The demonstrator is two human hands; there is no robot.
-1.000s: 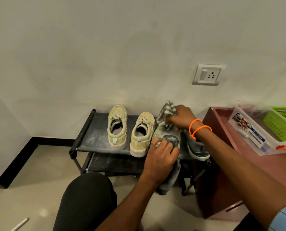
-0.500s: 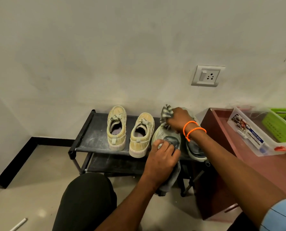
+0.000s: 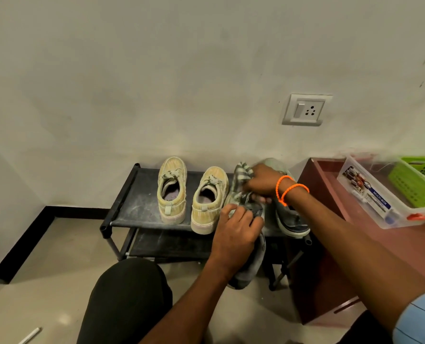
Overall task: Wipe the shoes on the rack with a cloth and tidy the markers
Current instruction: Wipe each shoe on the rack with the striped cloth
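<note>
Head view: the left hand (image 3: 236,234) holds the grey shoe (image 3: 249,266) at the rack (image 3: 142,194) front; above that grip, the right hand (image 3: 262,181) grips the striped cloth (image 3: 241,177), wiping. Left of it, the yellow pair (image 3: 171,189) waits, apparently unwiped; markers still untidied.

Pale yellow striped shoes (image 3: 172,189), grey-and-white striped cloth (image 3: 241,175), dark grey shoe (image 3: 249,261), dusty black rack (image 3: 132,194), orange bracelets (image 3: 289,188), green basket (image 3: 417,184), maroon cabinet (image 3: 330,244), light blue sleeve (image 3: 419,319), white wall (image 3: 156,70), black skirting (image 3: 25,242)
</note>
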